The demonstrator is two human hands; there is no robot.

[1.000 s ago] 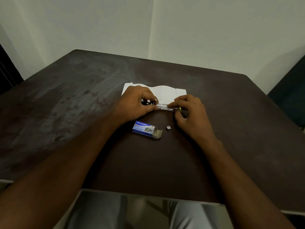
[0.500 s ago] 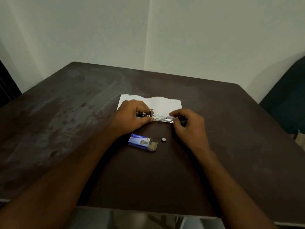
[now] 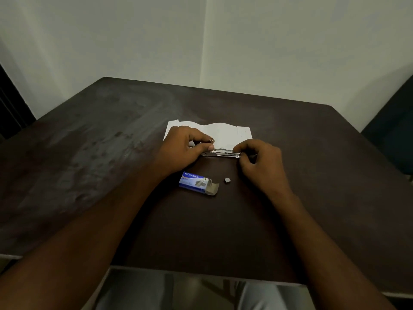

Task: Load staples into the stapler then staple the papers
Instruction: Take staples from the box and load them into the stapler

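A person sat at a dark brown worktop (image 3: 290, 220) with both bare forearms stretched out over it. Between the two hands lay a slim, silvery metal stapler (image 3: 221, 152), stretched out flat with its shiny rails showing, at the near edge of the white sheets of paper (image 3: 221, 133).

The left hand (image 3: 185, 151) gripped the stapler's left end, thumb and forefinger pinched together on it, the other fingers curled over the top. A small shiny part showed just above the thumb tip, too small to identify. The right hand (image 3: 260, 162) was closed on the stapler's right end, fingers curled down over it and the knuckles facing the camera; what lay under those fingers was hidden.

The papers lay flat just beyond the stapler, partly covered by the left hand, their far edge wavy and uneven.

Nearer the person, just in front of the left hand, sat a small blue and white cardboard staple box (image 3: 194, 182) with its grey end flap open toward the right. A short grey block of staples (image 3: 227, 180) lay on the worktop just right of the flap, apart from the box and near the right hand.
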